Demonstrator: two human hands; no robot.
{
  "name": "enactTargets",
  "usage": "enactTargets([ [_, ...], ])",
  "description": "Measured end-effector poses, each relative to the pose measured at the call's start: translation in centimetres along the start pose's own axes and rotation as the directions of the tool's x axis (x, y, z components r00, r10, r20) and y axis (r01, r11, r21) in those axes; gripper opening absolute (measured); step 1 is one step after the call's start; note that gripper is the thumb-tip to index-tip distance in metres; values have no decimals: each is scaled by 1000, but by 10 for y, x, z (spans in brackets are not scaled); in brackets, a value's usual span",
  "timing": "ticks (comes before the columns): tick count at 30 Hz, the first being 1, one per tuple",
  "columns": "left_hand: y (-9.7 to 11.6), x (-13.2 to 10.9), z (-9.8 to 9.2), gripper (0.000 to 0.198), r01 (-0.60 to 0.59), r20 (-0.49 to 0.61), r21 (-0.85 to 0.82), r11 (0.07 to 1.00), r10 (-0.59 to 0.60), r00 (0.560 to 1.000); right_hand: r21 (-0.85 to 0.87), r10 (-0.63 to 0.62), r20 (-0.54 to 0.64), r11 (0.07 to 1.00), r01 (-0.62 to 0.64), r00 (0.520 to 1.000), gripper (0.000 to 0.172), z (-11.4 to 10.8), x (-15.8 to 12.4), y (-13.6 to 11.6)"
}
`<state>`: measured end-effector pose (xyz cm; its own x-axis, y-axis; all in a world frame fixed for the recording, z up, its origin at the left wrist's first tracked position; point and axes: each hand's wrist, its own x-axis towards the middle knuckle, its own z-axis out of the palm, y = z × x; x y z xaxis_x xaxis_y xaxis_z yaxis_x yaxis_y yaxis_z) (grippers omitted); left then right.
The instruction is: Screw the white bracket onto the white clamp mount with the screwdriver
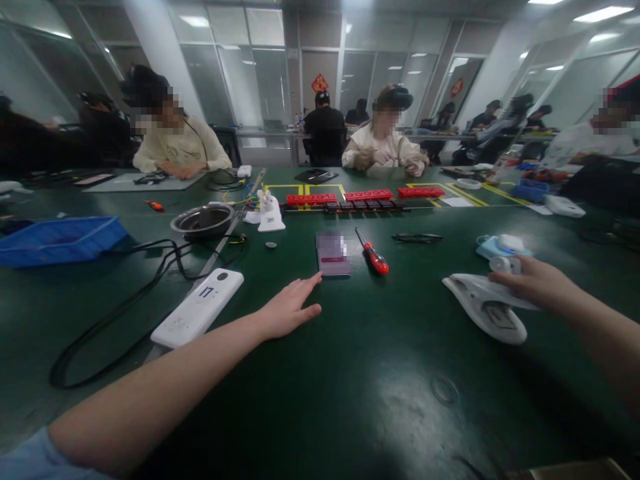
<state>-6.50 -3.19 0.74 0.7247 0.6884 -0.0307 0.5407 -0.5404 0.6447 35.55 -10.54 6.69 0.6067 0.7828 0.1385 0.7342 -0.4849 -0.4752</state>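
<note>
My left hand (290,308) lies flat over the green tabletop with its fingers stretched out. Its fingertips reach the lower left edge of a phone (334,268) with a lit screen. A red and black screwdriver (376,259) rests just right of the phone. On the right, my right hand (537,283) is closed on a white curved handheld device (493,320) with an opening in its body; its exact kind is unclear. A small white round part (500,265) shows at the fingertips. Behind that hand sits a light blue and white object (505,245).
A white power bank (197,308) and black cables (145,287) lie left of my forearm. Farther out are a metal bowl (203,220), a blue tray (65,241), a white bag (270,212), tweezers (417,237) and red strips (369,195). Several people sit beyond.
</note>
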Motion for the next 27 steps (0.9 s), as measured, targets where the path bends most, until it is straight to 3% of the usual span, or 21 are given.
enactTargets([
  [5,3,2,0,67,-46,-1,98,994,46,999,-72,58,66,996,-53,996,28,-6,10,2],
  [10,6,4,0,66,-44,3,135,990,44,999,-58,77,31,996,-75,997,34,-5,7,-2],
  [15,6,5,-1,66,-34,1,156,987,34,999,4,153,-169,988,-155,974,53,-7,-1,1],
  [17,9,3,-1,68,-28,-19,161,987,32,999,138,215,-355,975,-177,910,65,-10,-7,-5],
  [19,17,-1,1,67,-65,-48,168,984,74,996,389,264,-452,918,-78,852,65,-11,-17,-20],
  [21,29,-8,5,61,-185,-46,179,966,196,980,576,189,-321,817,32,928,56,-5,-31,-47],
  [22,36,-11,8,59,-265,-18,185,946,273,962,610,76,-171,791,45,982,49,2,-40,-64],
  [23,43,-15,13,57,-344,35,187,920,344,938,596,-26,-19,802,32,999,45,12,-50,-81],
  [25,55,-22,23,53,-499,168,180,847,474,864,543,-174,205,839,36,963,39,39,-72,-116],
  [27,61,-27,32,49,-585,251,192,788,537,805,442,-303,384,890,114,872,36,72,-94,-148],
])
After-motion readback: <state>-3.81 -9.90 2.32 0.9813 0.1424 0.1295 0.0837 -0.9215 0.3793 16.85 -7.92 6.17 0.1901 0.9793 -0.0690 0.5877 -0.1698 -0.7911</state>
